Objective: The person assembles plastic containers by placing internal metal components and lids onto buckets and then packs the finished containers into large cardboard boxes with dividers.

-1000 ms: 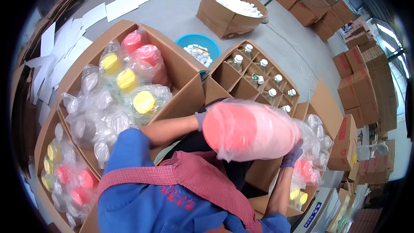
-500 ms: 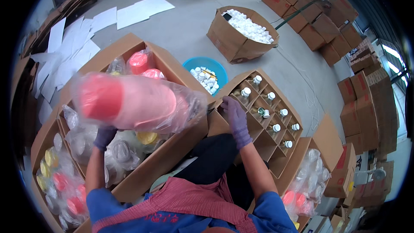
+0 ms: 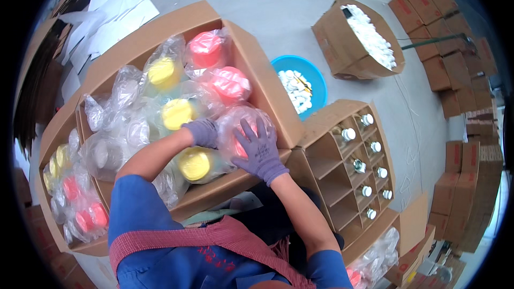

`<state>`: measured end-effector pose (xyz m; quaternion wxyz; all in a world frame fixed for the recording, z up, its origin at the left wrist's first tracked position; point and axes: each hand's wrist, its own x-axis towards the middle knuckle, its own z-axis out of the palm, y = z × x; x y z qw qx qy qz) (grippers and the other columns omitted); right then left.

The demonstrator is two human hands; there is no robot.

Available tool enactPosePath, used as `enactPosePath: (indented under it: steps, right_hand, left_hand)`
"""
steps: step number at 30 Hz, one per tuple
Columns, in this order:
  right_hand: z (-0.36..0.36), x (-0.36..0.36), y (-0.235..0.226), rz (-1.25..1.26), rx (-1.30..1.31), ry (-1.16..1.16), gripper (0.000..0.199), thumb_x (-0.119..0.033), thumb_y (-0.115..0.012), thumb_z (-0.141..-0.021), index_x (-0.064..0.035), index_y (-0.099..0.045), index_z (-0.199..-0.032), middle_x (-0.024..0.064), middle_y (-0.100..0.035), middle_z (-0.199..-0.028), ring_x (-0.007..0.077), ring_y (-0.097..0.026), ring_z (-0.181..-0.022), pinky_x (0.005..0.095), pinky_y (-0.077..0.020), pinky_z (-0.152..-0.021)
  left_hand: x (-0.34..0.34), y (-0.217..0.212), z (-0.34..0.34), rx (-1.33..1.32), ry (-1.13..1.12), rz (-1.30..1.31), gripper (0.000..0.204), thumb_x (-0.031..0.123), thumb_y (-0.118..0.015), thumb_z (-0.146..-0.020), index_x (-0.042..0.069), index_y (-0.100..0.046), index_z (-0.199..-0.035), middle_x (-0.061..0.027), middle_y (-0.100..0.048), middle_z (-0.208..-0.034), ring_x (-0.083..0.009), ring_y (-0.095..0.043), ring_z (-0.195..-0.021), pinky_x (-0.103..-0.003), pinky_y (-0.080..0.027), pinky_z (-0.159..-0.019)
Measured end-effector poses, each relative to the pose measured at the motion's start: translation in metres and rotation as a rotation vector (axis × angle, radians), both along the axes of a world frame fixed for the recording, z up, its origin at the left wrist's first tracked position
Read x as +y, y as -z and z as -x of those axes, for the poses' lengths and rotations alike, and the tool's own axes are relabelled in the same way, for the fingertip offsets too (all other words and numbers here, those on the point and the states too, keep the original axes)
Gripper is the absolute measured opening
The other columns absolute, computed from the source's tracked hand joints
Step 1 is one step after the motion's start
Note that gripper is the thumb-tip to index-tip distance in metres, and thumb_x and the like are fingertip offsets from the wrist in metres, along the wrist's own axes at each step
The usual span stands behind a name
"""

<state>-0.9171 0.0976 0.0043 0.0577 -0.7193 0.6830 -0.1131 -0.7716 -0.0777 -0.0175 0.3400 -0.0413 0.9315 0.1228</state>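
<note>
My right hand (image 3: 259,150), in a purple glove, rests with spread fingers on a bagged pink-topped container (image 3: 235,128) at the near right corner of a large carton (image 3: 257,67). Just left of it, my gloved left hand (image 3: 202,132) reaches down among the bagged containers. Its fingers are bent together, and what they hold, if anything, is hidden. A yellow-topped container (image 3: 179,113) lies beyond that hand and another yellow-topped one (image 3: 194,164) is nearer me. Further pink-topped containers (image 3: 229,84) and clear-wrapped ones (image 3: 101,152) fill the carton around them.
On the right stands a divided carton (image 3: 321,167) of white-capped glass bottles (image 3: 348,134). Beyond are a blue basin (image 3: 322,83) and an open carton (image 3: 337,48), both holding white caps. Another carton of wrapped containers (image 3: 69,186) sits left. White sheets (image 3: 126,24) lie on the floor.
The large pink-topped bagged container has gone down from the air into the carton's near right corner. My right hand has moved left from the divided carton onto it; my left hand has moved right.
</note>
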Motion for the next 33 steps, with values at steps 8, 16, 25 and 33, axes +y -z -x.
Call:
enactPosePath:
  steps: [8,16,25,33]
  right_hand:
    - [-0.027,-0.019,0.028,0.012,-0.034,-0.041,0.056,-0.05,-0.069,-0.069,-0.0094,-0.07,-0.107,0.0177,-0.056,-0.129,0.0434,-0.03,-0.136,0.0718,-0.0169,-0.102]
    - [-0.036,-0.009,0.03,0.093,-0.054,0.003,0.055,-0.048,-0.07,-0.07,-0.0082,-0.068,-0.109,0.0218,-0.045,-0.14,0.0448,-0.03,-0.136,0.0704,-0.0187,-0.106]
    - [-0.01,0.083,-0.034,0.058,0.006,0.205,0.07,-0.047,-0.066,-0.078,-0.0077,-0.051,-0.134,0.0226,-0.039,-0.144,0.0416,-0.032,-0.137,0.0566,-0.0251,-0.108]
    - [-0.018,0.159,-0.075,0.397,-0.958,0.749,0.064,-0.05,-0.055,-0.089,-0.0063,-0.049,-0.136,0.0194,-0.044,-0.144,0.0361,-0.043,-0.13,0.0513,-0.0351,-0.106]
  left_hand:
    - [-0.134,0.042,-0.053,0.779,-1.125,-0.626,0.035,0.023,-0.053,-0.098,0.002,-0.056,-0.126,-0.0117,-0.063,-0.115,-0.0233,-0.061,-0.105,-0.037,-0.048,-0.096]
    - [-0.177,0.161,-0.027,-0.032,-0.69,0.038,0.065,0.054,-0.053,-0.086,0.011,-0.052,-0.135,-0.0191,-0.058,-0.131,-0.035,-0.059,-0.117,-0.041,-0.043,-0.102]
    - [-0.09,-0.099,-0.059,0.818,-0.653,-0.279,0.041,0.022,-0.071,-0.072,-0.001,-0.061,-0.106,-0.0205,-0.055,-0.116,-0.0367,-0.054,-0.11,-0.039,-0.043,-0.098]
    - [0.056,-0.29,-0.09,1.348,-0.558,-0.83,0.04,0.011,-0.074,-0.078,-0.001,-0.064,-0.115,-0.0108,-0.048,-0.135,-0.0216,-0.051,-0.12,-0.035,-0.043,-0.103]
